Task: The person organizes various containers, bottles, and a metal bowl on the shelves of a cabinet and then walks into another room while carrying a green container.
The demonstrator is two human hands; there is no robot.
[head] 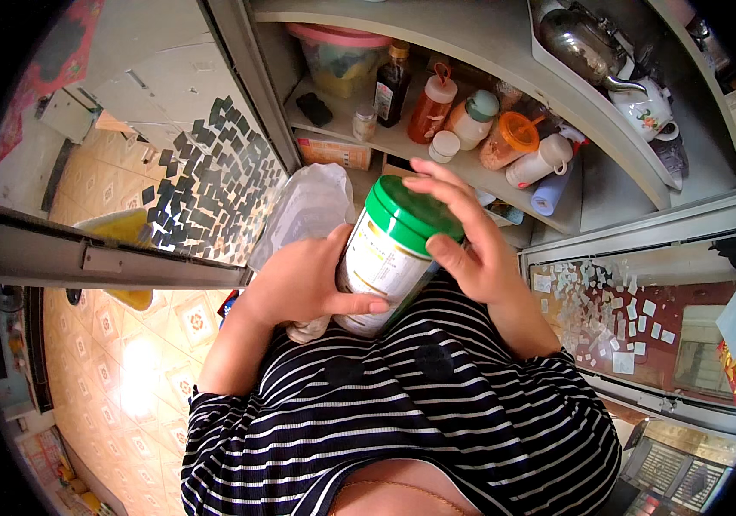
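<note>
A white canister [377, 267] with printed writing on its label is held tilted against my chest. My left hand [303, 274] wraps its side, thumb across the front. On top sits a green plastic lid [407, 209], seated on the rim. My right hand [471, 232] grips this lid, with the thumb at its near edge and fingers over the far side. A translucent plastic bag [310, 200] shows just beyond my left hand; whether that hand also holds it is unclear. Below the left hand, a pale bundled thing [307, 330] is mostly hidden.
Ahead is a cabinet shelf [368, 106] with a pink-lidded tub [339, 61], a dark glass bottle [392, 84], several drink bottles and an orange cup [510, 140]. A metal teapot [584, 45] stands higher up. Open glass doors [181, 161] flank me left and right [645, 316].
</note>
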